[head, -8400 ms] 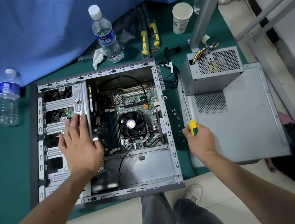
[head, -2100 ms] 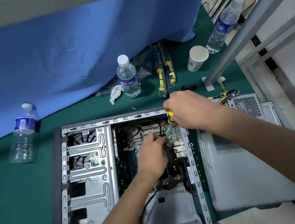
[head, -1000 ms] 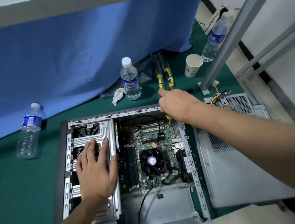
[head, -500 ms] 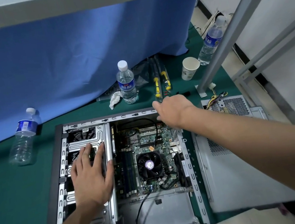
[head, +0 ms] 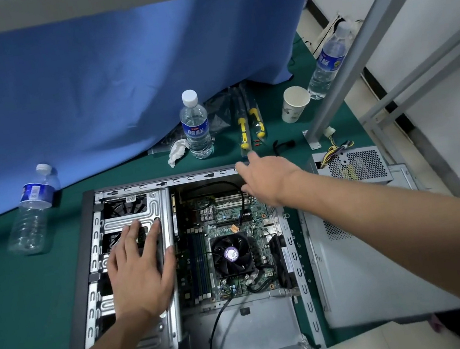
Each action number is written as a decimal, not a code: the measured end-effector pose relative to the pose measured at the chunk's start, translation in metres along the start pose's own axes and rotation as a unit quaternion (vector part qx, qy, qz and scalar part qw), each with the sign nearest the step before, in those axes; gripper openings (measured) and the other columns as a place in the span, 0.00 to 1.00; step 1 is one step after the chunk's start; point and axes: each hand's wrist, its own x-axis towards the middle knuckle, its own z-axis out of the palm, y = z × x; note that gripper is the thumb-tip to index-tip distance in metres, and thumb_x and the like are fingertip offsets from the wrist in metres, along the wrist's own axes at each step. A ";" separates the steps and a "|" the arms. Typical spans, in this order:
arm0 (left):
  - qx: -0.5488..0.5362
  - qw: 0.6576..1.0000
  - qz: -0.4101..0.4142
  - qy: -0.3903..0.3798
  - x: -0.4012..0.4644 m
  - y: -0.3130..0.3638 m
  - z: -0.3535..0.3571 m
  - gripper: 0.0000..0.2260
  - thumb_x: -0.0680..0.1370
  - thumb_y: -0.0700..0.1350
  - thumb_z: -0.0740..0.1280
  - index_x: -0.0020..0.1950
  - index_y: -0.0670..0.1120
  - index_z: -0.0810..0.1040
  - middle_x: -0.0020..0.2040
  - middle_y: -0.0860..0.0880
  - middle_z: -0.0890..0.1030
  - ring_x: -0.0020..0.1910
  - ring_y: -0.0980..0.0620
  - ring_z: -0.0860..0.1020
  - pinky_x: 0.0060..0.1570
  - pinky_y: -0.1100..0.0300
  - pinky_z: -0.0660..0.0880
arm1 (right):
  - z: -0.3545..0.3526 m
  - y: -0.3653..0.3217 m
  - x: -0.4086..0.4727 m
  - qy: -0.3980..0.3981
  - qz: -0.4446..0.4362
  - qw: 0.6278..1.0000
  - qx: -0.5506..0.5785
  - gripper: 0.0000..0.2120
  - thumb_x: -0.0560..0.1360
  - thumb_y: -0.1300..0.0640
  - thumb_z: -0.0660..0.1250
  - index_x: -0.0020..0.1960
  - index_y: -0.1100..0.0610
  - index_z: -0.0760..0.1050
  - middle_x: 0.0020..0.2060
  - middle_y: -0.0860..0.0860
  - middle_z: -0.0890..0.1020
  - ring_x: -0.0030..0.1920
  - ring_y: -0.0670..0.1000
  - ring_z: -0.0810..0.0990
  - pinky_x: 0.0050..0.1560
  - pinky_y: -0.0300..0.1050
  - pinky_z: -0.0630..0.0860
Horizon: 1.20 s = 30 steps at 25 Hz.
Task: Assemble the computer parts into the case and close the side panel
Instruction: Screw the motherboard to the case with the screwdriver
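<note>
The case (head: pixel 304 289) (rigid sheet metal, edges likely sharp) is steadied by the left hand (head: pixel 140 276), laid flat with fingers spread on its drive cage (head: pixel 134 211). The right hand (head: pixel 269 181) reaches over the case's far corner with fingers extended, holding nothing. The power supply (head: pixel 354 167), just right of the case, is judged heavy and best gripped by its side walls.

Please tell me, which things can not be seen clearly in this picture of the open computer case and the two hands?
- Right hand, head view: its own back hides the fingers, so whether it holds a tool is unclear.
- Drive cage: the left hand covers its middle.
- Case: near end cut off by the bottom edge.
- Bottle label: print too small.
</note>
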 end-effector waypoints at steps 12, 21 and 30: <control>-0.001 1.000 0.002 0.003 0.000 -0.002 0.002 0.26 0.80 0.60 0.50 0.76 0.55 0.64 0.76 0.44 0.62 0.75 0.44 0.58 0.73 0.43 0.55 | -0.020 0.009 0.005 -0.089 -0.011 0.996 0.004 0.18 0.79 0.62 0.58 0.69 0.58 0.62 0.68 0.61 0.62 0.45 0.60 0.75 0.41 0.51 0.73; -0.008 1.000 0.001 -0.001 0.000 -0.001 0.000 0.26 0.80 0.60 0.49 0.77 0.55 0.63 0.77 0.44 0.61 0.76 0.44 0.57 0.73 0.43 0.54 | -0.017 -0.002 0.003 -0.065 0.003 0.996 -0.060 0.16 0.82 0.58 0.56 0.69 0.59 0.61 0.69 0.63 0.64 0.49 0.62 0.77 0.42 0.53 0.74; -0.013 1.000 0.002 -0.006 -0.001 0.001 -0.002 0.27 0.80 0.61 0.48 0.77 0.55 0.63 0.77 0.44 0.60 0.77 0.44 0.56 0.73 0.42 0.53 | -0.010 -0.003 0.003 -0.026 0.019 0.994 -0.100 0.14 0.84 0.57 0.55 0.67 0.59 0.68 0.65 0.61 0.71 0.53 0.60 0.79 0.41 0.51 0.73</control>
